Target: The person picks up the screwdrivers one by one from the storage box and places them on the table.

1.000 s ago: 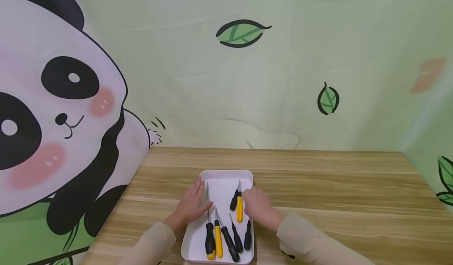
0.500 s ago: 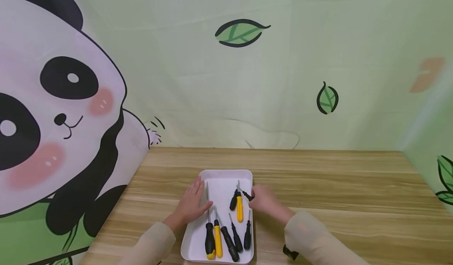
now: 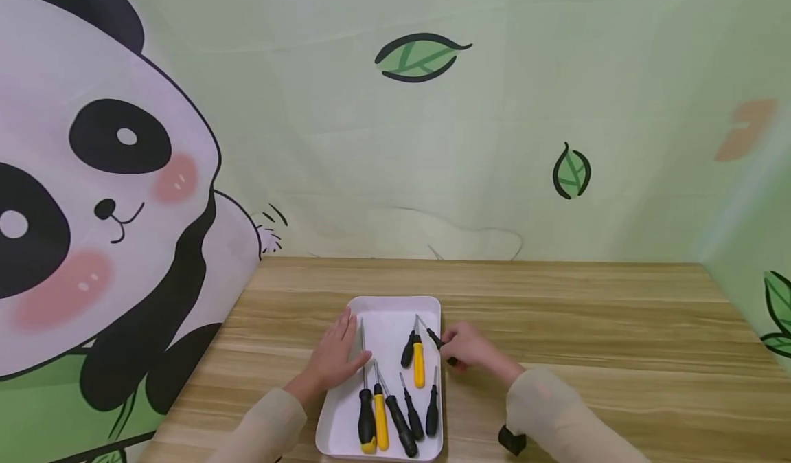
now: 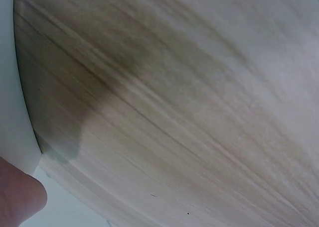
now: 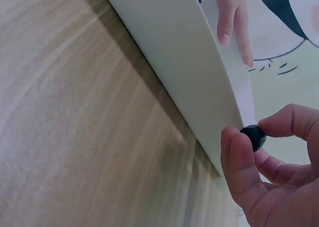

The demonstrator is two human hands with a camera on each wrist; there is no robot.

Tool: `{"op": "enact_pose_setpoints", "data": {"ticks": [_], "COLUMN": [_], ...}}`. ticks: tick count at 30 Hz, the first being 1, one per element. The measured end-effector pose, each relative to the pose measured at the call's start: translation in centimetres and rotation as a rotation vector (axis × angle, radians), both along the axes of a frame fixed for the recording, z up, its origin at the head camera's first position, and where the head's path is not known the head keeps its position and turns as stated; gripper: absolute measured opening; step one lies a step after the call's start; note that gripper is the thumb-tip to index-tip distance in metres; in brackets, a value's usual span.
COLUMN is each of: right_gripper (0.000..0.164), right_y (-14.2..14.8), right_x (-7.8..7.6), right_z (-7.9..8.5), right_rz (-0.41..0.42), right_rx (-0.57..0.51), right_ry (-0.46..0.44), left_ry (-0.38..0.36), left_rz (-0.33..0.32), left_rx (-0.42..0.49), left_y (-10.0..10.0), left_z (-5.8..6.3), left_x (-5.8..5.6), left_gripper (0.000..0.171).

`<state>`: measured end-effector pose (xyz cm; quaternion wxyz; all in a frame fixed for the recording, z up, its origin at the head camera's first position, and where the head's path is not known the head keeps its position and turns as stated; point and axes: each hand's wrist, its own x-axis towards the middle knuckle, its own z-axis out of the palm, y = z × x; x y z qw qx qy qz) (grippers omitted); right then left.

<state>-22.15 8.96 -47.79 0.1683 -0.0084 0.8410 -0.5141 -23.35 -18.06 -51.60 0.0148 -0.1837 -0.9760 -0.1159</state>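
- While the right hand (image 3: 469, 346) pinches 1 black screwdriver (image 3: 435, 339) by its handle, the shaft points away from the fingers, toward the far left over the white tray (image 3: 389, 332).
- Its long axis slants across the tray's right rim; the tip lies beside that of 1 yellow screwdriver (image 3: 419, 363), contact unclear.
- Left hand (image 3: 334, 363), farther off, rests straight-fingered on the left rim, thumb spread.
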Motion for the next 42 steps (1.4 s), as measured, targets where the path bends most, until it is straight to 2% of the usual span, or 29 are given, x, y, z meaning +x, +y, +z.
{"op": "enact_pose_setpoints", "data": {"ticks": [5,10,19,27,42], "right_gripper": [0.016,0.023,0.026,0.023,0.021], "right_y": [0.4,1.0,2.2,3.3,5.1], "right_x": [-0.1,-0.2,-0.4,-0.5,-0.3], "right_z": [-0.2,-0.6,-1.4,-1.6,-2.1], "right_rz": [-0.033,-0.058,-0.067,-0.059,-0.147], "right_rx": [-0.095,-0.112,-0.218,-0.252,-0.244], "right_ry": [-0.087,-0.108,-0.144,-0.175,-0.225], "left_ry": [0.004,0.007,-0.014,-0.012,0.009], "left_rz": [-0.002,-0.009,-0.006,-0.001,-0.014], "left_rx": [-0.001,-0.010,-0.001,-0.001,0.011], "left_y": [0.1,0.0,0.1,0.1,0.0], "left_z": [0.0,0.1,0.4,0.1,-0.1], "left_x": [0.0,-0.1,-0.1,-0.2,-0.1], "left_gripper": [0.077,0.078,0.078,0.078,0.077]}}
